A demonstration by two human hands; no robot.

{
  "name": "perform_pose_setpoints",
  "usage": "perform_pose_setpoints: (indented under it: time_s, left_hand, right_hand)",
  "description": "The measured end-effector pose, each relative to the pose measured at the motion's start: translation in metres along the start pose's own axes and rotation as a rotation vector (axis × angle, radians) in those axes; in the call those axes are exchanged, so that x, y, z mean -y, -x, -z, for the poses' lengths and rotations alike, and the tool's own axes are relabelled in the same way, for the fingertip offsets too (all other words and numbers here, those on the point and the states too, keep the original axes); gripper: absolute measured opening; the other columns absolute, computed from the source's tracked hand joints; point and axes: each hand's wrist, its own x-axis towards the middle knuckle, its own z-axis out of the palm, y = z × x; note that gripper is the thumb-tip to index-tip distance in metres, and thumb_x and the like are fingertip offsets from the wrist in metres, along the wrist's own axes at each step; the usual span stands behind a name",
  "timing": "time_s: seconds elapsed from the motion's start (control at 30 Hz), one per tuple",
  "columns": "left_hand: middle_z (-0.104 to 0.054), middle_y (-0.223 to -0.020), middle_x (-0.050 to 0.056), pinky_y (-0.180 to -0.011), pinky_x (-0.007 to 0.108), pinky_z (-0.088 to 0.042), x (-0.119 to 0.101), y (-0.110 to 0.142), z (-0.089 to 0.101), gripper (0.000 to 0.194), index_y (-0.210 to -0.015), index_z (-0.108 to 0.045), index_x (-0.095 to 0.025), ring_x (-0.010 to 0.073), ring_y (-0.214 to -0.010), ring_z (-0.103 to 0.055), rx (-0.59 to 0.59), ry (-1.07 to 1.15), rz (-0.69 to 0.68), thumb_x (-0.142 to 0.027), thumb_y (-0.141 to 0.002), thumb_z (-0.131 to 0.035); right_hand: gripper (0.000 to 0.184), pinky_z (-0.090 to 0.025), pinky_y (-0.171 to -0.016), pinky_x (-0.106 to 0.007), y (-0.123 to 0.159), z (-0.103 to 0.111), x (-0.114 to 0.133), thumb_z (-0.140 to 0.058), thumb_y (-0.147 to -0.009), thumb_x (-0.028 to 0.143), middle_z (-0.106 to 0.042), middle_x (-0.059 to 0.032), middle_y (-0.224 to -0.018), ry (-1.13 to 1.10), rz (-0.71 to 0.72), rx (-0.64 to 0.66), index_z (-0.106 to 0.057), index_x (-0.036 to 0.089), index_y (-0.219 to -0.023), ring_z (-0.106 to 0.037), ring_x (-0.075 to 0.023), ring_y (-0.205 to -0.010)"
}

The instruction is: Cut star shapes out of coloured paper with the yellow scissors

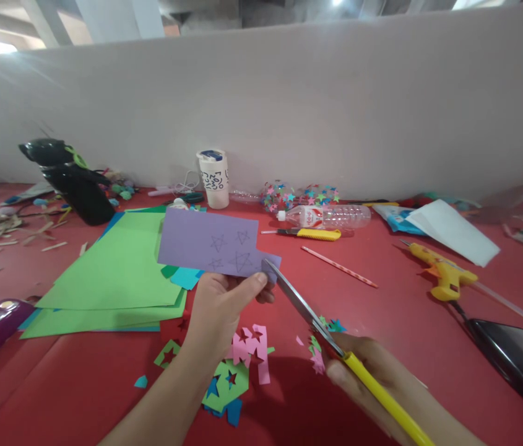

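My left hand [224,303] pinches the lower right part of a purple sheet of paper [196,238] between thumb and fingers. Several stars are drawn on the sheet in dark lines. My right hand [367,365] grips yellow-handled scissors [301,303], whose blade tips meet the paper's right end beside my left thumb. Below my hands lie pink paper scraps [256,350] and green paper scraps [236,378] with star-shaped holes. Small cut stars [317,362] rest close to my right hand.
Green paper sheets [108,266] are stacked at left, near a black bottle [75,186]. A patterned cup [215,179], a clear plastic bottle [335,217], a yellow cutter [319,235] and a striped pencil [340,267] lie farther back. A yellow glue gun [447,272] lies right.
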Motion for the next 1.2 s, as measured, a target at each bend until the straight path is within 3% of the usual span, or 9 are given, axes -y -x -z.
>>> perform_pose_setpoints:
  time_s: [0.17, 0.4, 0.5, 0.6, 0.8, 0.97, 1.2]
  left_hand:
    - [-0.065, -0.057, 0.0, -0.052, 0.022, -0.049, 0.0, 0.001, 0.0, 0.005, -0.061, -0.067, -0.017, 0.0104, -0.05, -0.057, 0.003, 0.012, 0.003, -0.014, -0.064, -0.067]
    - [-0.067, -0.063, 0.0, -0.057, 0.025, -0.048, -0.001, -0.001, 0.007, 0.003, -0.064, -0.068, -0.018, 0.0127, -0.058, -0.059, -0.043, 0.057, -0.119, -0.018, -0.068, -0.067]
    - [-0.067, -0.064, -0.001, -0.055, 0.023, -0.047, 0.001, -0.003, 0.01, 0.002, -0.066, -0.068, -0.018, 0.0118, -0.058, -0.059, 0.004, 0.132, -0.116, -0.018, -0.068, -0.068]
    - [-0.066, -0.064, -0.001, -0.053, 0.023, -0.048, 0.004, -0.002, 0.01, 0.002, -0.069, -0.068, -0.018, 0.0118, -0.057, -0.059, 0.065, 0.182, -0.082, -0.017, -0.067, -0.069]
    - [-0.066, -0.061, 0.002, -0.05, 0.026, -0.048, 0.005, 0.002, 0.009, 0.008, -0.07, -0.067, -0.016, 0.0144, -0.054, -0.059, 0.097, 0.246, -0.074, -0.023, -0.067, -0.067]
    - [-0.063, -0.056, 0.0, -0.044, 0.023, -0.043, 0.008, 0.0, 0.011, 0.004, -0.064, -0.066, -0.017, 0.0123, -0.051, -0.056, 0.067, 0.155, -0.079, -0.019, -0.068, -0.066]
    - [-0.064, -0.061, 0.003, -0.056, 0.029, -0.048, 0.021, 0.004, 0.006, 0.018, -0.066, -0.066, -0.018, 0.0161, -0.059, -0.059, 0.028, -0.114, -0.138, -0.03, -0.078, -0.059]
  right_hand:
    - [0.042, -0.019, -0.049, -0.027, -0.003, -0.001, -0.007, -0.045, -0.079, 0.058, -0.024, 0.006, -0.059, -0.02, 0.032, 0.015, -0.031, 0.023, -0.06, -0.024, -0.013, -0.054]
    - [0.063, -0.017, -0.045, -0.026, -0.007, 0.0, -0.008, -0.031, -0.068, 0.085, -0.024, 0.0073, -0.055, -0.08, 0.103, 0.018, -0.032, 0.023, -0.056, -0.022, -0.0103, -0.048]
    - [0.063, -0.019, -0.038, -0.023, -0.004, 0.006, -0.001, -0.038, -0.065, 0.086, -0.03, 0.0071, -0.056, -0.125, 0.006, 0.055, -0.036, 0.023, -0.059, -0.026, -0.008, -0.044]
    - [0.062, -0.021, -0.035, -0.021, -0.001, 0.012, 0.005, -0.041, -0.065, 0.085, -0.032, 0.009, -0.053, -0.216, -0.078, 0.172, -0.038, 0.023, -0.065, -0.025, -0.0063, -0.039]
    - [0.061, -0.021, -0.037, -0.022, -0.002, 0.019, 0.014, -0.041, -0.065, 0.084, -0.03, 0.0088, -0.053, -0.211, -0.03, 0.245, -0.034, 0.023, -0.061, -0.026, -0.0072, -0.042]
    - [0.061, -0.02, -0.037, -0.023, -0.002, 0.016, 0.011, -0.039, -0.068, 0.083, -0.031, 0.0076, -0.054, -0.168, 0.05, 0.205, -0.035, 0.023, -0.06, -0.027, -0.007, -0.042]
    - [0.056, -0.016, -0.033, -0.022, -0.002, 0.009, -0.004, -0.039, -0.074, 0.078, -0.031, 0.0118, -0.04, -0.311, 0.06, 0.269, -0.031, 0.024, -0.063, -0.024, -0.0037, -0.03]
